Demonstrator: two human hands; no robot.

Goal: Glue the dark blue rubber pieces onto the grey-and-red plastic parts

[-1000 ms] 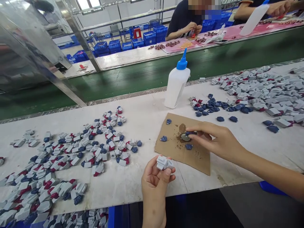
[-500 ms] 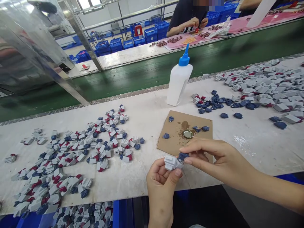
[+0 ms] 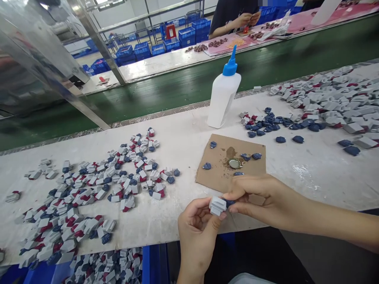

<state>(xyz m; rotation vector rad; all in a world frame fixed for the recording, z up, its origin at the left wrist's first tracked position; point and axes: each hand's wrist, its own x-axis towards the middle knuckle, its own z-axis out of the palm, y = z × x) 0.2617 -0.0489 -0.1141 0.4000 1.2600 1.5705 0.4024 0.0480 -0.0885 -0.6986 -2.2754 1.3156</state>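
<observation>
Between thumb and fingers, my left hand (image 3: 197, 230) pinches a small light-grey stepped plastic piece (image 3: 217, 205). My right hand (image 3: 256, 197) grips a dark blue plastic piece (image 3: 229, 202) and presses it against the grey piece's right side; fingertips hide most of it. Just beyond the hands lies a brown cardboard square (image 3: 204, 177) with wet stains. On it rest a bottle cap (image 3: 234, 163) and several dark blue pieces (image 3: 207, 166). Behind the cardboard stands a white squeeze bottle (image 3: 224, 98) with a blue nozzle.
A heap of grey, red and blue pieces (image 3: 79, 197) spreads over the left of the table. More grey pieces (image 3: 334, 98) pile at the right. A blue bin (image 3: 146, 264) sits below the front edge. Past the green conveyor belt (image 3: 166, 98), another person (image 3: 233, 21) handles small parts.
The dark blue piece has come up against the grey piece, which has turned slightly in my left hand. Another blue piece on the cardboard shows beyond my right hand. The view has shifted slightly.
</observation>
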